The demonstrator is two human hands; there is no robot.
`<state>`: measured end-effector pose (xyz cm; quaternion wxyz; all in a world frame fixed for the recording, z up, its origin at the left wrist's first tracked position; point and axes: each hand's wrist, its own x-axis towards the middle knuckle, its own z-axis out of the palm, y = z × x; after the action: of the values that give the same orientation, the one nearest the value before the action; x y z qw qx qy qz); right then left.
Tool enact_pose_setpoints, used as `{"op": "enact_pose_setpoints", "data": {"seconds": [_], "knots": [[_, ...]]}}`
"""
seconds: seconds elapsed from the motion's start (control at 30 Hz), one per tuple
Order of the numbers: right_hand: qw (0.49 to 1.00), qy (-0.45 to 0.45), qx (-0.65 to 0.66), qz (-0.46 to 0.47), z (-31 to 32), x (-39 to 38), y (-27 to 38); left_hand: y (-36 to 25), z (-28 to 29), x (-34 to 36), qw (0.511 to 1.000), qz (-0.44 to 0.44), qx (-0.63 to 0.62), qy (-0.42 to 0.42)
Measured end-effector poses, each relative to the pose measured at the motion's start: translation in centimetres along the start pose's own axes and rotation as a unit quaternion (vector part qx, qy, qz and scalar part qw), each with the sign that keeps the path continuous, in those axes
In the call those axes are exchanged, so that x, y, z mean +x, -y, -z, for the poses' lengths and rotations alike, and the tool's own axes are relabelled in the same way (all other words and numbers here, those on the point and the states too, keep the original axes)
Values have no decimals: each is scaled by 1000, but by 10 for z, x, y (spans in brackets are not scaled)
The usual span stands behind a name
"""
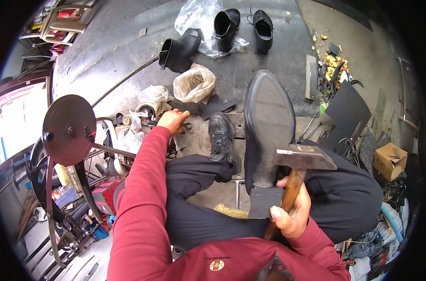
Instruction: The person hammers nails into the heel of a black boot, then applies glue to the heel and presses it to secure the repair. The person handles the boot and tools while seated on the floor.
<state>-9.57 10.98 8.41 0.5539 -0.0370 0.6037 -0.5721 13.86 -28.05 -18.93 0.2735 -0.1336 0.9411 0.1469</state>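
My right hand [293,213] is wrapped round the wooden handle of a hammer [303,157], its metal head lying over the shoe's waist. Beneath it a black shoe [270,107] rests sole up between my legs, toe pointing away. A grey ribbed heel piece [264,201] shows at its near end, beside my thumb. My left hand [172,122] reaches forward to the left, fingers partly stretched and apart, with nothing visible in them. It is nearest to some small open containers [149,110] and plastic bags; its fingertips' undersides are hidden.
A white bag of small brownish bits [194,84] stands ahead. Farther off are a black boot [180,50], two more dark shoes [263,32] and clear plastic [194,18]. At left stands a machine with a round wheel [69,130]; at right, a cardboard box [390,161].
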Motion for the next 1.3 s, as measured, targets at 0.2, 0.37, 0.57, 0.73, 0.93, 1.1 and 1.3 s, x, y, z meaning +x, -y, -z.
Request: {"op": "enact_pose_setpoints", "data": {"seconds": [0.2,0.37,0.57,0.73,0.93,1.1,1.3], "knots": [[1000,-8,8,22,-3,2,-3,-7,18,-4,966,152,-131,-162],[997,15,41,60,-4,3,-7,-29,73,-2,787,213,-403,-416],[992,27,70,103,-8,6,-14,-125,170,-49,497,101,-721,-473],[987,53,79,127,-3,6,-20,-263,202,-121,424,-69,-743,-513],[988,65,67,125,0,6,-21,-357,194,-136,566,-149,-576,-570],[989,50,76,117,-2,5,-23,-354,181,-127,628,-130,-590,-491],[991,43,42,117,0,2,-24,-335,181,-135,601,-120,-655,-442]]}}
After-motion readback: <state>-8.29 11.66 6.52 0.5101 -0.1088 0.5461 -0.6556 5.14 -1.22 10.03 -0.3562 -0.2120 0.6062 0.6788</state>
